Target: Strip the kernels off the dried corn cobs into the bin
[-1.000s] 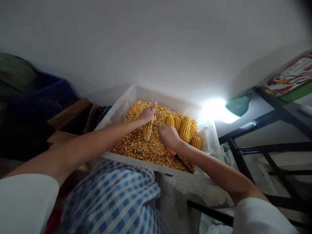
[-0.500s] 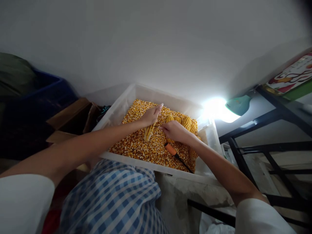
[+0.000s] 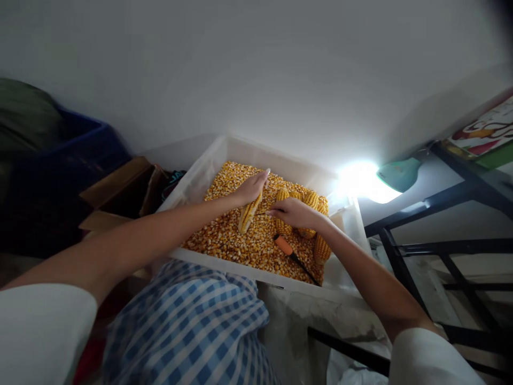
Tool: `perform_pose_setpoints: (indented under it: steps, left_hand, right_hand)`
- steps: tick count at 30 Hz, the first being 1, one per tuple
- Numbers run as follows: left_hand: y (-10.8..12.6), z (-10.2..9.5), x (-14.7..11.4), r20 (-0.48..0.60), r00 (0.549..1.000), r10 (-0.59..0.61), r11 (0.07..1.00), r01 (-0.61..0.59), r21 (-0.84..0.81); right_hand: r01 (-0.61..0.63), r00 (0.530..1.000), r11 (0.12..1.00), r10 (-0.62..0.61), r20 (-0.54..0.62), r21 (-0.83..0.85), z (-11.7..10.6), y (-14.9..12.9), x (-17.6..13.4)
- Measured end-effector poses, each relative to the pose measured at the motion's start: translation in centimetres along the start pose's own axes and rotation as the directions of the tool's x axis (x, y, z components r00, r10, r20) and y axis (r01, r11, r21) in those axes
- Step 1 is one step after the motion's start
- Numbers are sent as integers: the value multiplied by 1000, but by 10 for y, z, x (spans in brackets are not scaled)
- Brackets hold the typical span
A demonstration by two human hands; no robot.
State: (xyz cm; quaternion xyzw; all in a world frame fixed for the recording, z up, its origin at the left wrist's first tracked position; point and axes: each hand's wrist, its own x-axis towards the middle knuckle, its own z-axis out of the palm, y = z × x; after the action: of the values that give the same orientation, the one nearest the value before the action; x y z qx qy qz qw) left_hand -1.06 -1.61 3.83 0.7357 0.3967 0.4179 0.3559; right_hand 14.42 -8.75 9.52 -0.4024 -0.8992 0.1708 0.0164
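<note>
My left hand [image 3: 253, 188] is closed around the upper end of a corn cob [image 3: 249, 215], which slants down toward me over loose kernels. Rows of yellow kernels and a paler strip show on the cob. My right hand [image 3: 292, 211] pinches a thin pointed tool [image 3: 260, 214], its shaft reaching left to the cob's side; the handle is hidden in the palm. Several whole corn cobs [image 3: 310, 200] lie behind and beside my right hand. Below it, a tool with an orange and black handle [image 3: 284, 245] rests on the kernels [image 3: 236, 248].
A whitish plastic bin [image 3: 188, 187] contains the corn, against the wall. A lit green lamp [image 3: 398, 174] shines at its right, near a dark metal frame [image 3: 441, 248]. Leftward stand an open cardboard box [image 3: 116, 184] and a blue crate [image 3: 94, 133]. Checked blue cloth [image 3: 192, 326] covers my lap.
The view has shifted slightly, moving everything a little to the right. My right hand has drawn back a bit from the cob, and more of the cob shows.
</note>
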Motion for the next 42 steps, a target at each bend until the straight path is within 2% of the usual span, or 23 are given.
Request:
perform_pose_setpoints:
  steps: [4, 9, 13, 15, 18, 21, 26, 32, 37, 40, 42]
  left_hand:
    - [-14, -7, 7, 1, 993, -118, 993, 118, -26]
    - [-23, -5, 11, 54, 981, -188, 980, 191, -58]
    - [-27, -8, 11, 91, 963, -252, 959, 262, -112]
    - [-29, -9, 11, 117, 952, -283, 941, 299, -157]
    - [-31, -10, 11, 129, 941, -312, 922, 333, -199]
    - [-30, -12, 11, 138, 932, -335, 909, 359, -212]
    - [-27, -16, 8, 149, 911, -384, 864, 411, -291]
    - [-31, -18, 8, 227, 892, -392, 820, 450, -353]
    - [-34, -19, 10, 301, 868, -394, 786, 488, -379]
    - [-34, -20, 10, 337, 864, -375, 779, 491, -390]
    - [-32, -20, 10, 348, 861, -372, 776, 494, -393]
  right_hand:
    - [-36, 999, 999, 34, -39, -36, 4, 2, 2]
    - [-29, 998, 997, 25, -61, -69, 13, 0, 3]
    - [60, 990, 995, -49, 133, -74, 24, -9, 6]
    - [67, 984, 995, -54, 168, -74, 25, -11, 6]
    - [5, 999, 998, -3, 37, -61, 24, -8, 7]
    - [-50, 995, 998, 46, -92, -36, 27, -2, 8]
    - [-3, 1000, 1000, 3, 3, -23, 35, 1, 10]
    - [-55, 992, 998, 57, -111, 21, 37, 5, 11]
    - [23, 1000, 1000, -23, 17, 19, 41, 9, 13]
    - [-26, 997, 1000, 26, -68, 9, 39, 8, 12]
    - [-36, 996, 999, 37, -78, 9, 38, 7, 12]
